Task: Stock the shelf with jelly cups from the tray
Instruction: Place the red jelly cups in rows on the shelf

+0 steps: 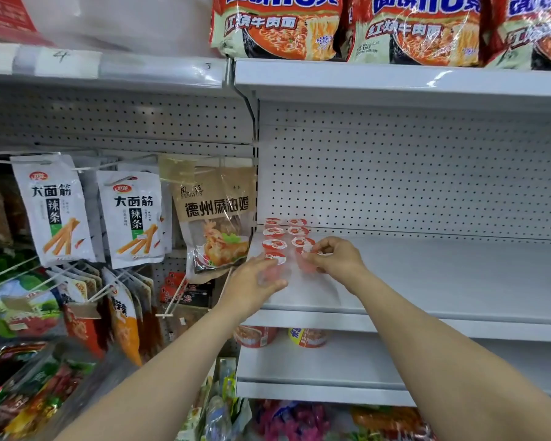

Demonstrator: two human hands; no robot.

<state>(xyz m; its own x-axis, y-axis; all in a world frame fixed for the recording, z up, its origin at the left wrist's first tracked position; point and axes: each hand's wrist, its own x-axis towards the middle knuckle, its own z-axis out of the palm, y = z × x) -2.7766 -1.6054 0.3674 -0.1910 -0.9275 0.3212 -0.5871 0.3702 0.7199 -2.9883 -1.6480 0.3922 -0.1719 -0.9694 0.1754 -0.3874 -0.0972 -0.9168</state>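
Red-lidded jelly cups (283, 237) stand in two short rows at the left end of the white shelf (427, 281). Your left hand (252, 283) curls its fingers round one cup at the front of the left row; your right hand (337, 257) pinches another cup's lid in the right row.

Instant noodle packs (277, 27) on the top shelf, hanging snack bags (53, 211) at left (white, Chinese lettering).

bright even light, glare on noodle packs (277, 27), blurred corners, wide-angle bending at edges
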